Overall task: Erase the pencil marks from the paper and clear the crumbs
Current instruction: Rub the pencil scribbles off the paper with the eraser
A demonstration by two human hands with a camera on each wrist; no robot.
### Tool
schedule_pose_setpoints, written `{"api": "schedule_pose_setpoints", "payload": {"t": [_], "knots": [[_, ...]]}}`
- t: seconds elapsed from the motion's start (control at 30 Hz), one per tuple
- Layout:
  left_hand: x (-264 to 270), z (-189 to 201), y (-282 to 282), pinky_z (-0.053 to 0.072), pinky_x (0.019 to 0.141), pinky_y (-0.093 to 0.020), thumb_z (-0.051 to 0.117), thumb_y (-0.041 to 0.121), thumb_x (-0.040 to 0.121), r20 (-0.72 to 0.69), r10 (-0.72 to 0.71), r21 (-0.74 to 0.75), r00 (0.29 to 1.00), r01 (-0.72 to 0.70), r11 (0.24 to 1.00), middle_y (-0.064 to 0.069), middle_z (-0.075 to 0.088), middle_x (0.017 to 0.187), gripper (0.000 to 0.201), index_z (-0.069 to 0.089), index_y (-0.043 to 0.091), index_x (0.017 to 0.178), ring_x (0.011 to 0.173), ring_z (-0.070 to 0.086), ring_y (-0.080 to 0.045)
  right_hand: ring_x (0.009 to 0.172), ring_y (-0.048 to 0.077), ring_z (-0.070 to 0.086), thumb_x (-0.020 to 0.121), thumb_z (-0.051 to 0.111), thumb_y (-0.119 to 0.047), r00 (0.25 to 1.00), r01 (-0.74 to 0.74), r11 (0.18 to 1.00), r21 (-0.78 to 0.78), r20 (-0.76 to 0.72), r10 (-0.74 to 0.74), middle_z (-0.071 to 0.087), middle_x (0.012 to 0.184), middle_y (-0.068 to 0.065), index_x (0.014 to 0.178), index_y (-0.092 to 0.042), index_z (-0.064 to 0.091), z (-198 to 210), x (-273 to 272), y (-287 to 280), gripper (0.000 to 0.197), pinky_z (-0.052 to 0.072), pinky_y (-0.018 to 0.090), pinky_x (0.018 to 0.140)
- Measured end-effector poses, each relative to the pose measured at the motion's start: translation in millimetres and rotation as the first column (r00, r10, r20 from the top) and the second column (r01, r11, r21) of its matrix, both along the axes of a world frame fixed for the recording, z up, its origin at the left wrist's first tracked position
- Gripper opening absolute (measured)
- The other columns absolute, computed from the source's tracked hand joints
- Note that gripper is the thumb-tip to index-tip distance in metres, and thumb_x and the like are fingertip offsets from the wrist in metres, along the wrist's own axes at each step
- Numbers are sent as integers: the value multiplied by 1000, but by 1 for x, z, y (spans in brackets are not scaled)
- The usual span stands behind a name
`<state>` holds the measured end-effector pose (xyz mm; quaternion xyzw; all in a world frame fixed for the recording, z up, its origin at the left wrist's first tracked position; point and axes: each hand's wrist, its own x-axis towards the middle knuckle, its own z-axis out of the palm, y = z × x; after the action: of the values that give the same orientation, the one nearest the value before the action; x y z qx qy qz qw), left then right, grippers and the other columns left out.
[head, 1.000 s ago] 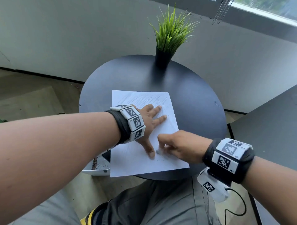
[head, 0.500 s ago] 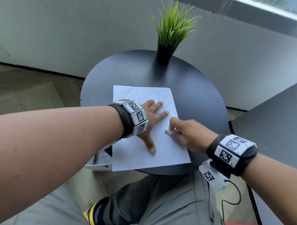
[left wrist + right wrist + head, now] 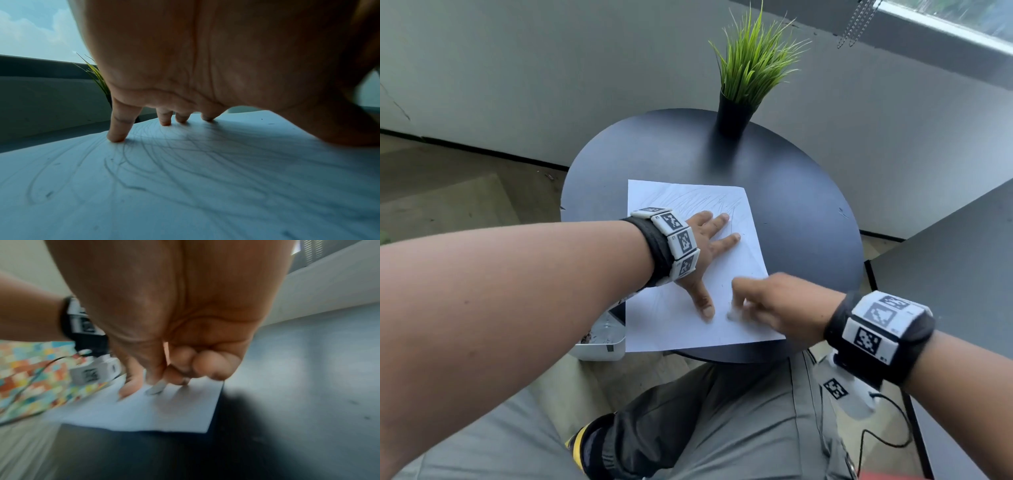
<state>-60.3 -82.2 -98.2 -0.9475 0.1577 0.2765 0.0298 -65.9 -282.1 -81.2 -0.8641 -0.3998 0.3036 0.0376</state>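
Rubbing a small eraser (image 3: pixel 155 388) pinched in my right hand (image 3: pixel 774 305) across the near part of the paper (image 3: pixel 674 329) on the round bench (image 3: pixel 801 219), left hand (image 3: pixel 703 246) spread flat; far-half pencil marks (image 3: pixel 185 162) remain, crumbs uncleared.
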Motion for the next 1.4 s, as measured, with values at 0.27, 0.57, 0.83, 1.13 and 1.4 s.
{"api": "schedule_pose_setpoints", "payload": {"t": [0.27,0.57,0.83,1.13,1.4], "knots": [[-31,-9,21,20,116,-60,59,96,48,87,-1,-6,996,2,1000,-2,-18,165,141,-10,36,156,153,-8,-25,79,21,62,94,52,-51,868,493,864,100,18,-497,63,90,3,90,-28,47,-10,18,-1,24,53,39,75],[-30,-14,26,9,115,-68,64,93,45,22,-29,-2,999,29,1000,-1,-32,161,150,-22,35,153,151,-22,-26,79,27,51,99,45,-45,983,165,985,55,74,-169,60,91,8,102,-21,41,-7,-21,37,24,45,37,72],[-27,-14,25,6,115,-68,65,93,45,15,-48,0,999,48,999,-1,-33,161,150,-22,37,153,150,-23,-25,86,30,56,98,48,-40,998,65,997,42,-16,-64,62,89,5,103,-24,47,-9,-27,44,17,44,35,71],[-26,-17,27,5,115,-69,64,94,46,19,-58,-4,998,58,998,-2,-35,159,150,-25,37,152,150,-24,-25,87,32,57,98,46,-43,996,86,995,46,-6,-86,63,95,10,101,-22,46,-11,-24,50,21,48,41,76],[-28,-14,26,6,114,-70,64,93,46,12,-54,8,998,54,999,-2,-34,160,149,-24,36,152,150,-24,-26,83,31,55,99,47,-40,1000,25,999,46,-13,-25,64,91,11,102,-21,46,-10,-32,48,19,44,38,71]]}}
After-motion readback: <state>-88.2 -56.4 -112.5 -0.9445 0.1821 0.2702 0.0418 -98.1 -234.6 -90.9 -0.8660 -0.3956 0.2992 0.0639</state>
